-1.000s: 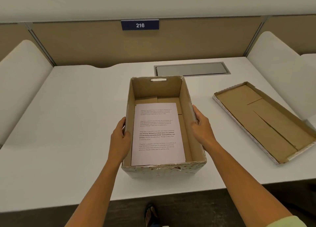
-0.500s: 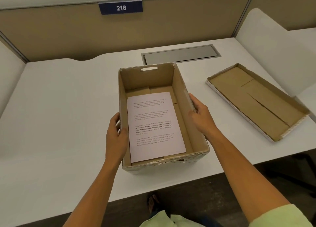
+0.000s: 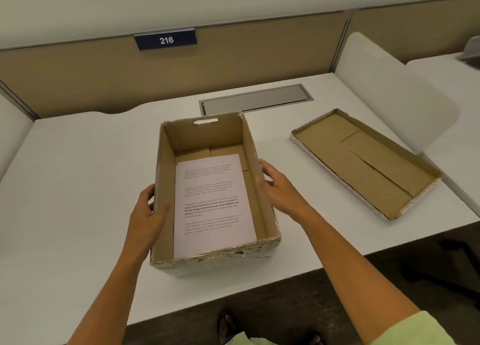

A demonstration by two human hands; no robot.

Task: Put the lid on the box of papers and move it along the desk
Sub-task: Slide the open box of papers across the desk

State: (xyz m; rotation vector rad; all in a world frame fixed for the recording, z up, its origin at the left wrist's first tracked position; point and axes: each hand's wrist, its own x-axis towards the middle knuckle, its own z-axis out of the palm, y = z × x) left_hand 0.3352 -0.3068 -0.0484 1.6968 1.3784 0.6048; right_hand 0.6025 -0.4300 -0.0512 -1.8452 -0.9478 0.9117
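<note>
An open cardboard box (image 3: 215, 263) stands on the white desk (image 3: 78, 189) near its front edge. A printed sheet of paper (image 3: 213, 204) lies flat on the box's bottom. The lid (image 3: 363, 163) rests upside down on the desk to the right, well apart from the box. My left hand (image 3: 148, 220) grips the box's left wall, thumb over the rim and inside. At the right wall, my right hand (image 3: 280, 189) is blurred with its fingers spread, only the fingertips near the rim.
A grey metal cable flap (image 3: 255, 98) is set into the desk behind the box. White side dividers (image 3: 389, 90) bound the desk right and left, and a tan partition with a sign reading 216 (image 3: 165, 40) closes the back. The desk's front edge runs just below the box.
The view has swung a little to the right. My right hand has loosened from the box's right wall and its fingers have spread. The left hand and the box stay where they were.
</note>
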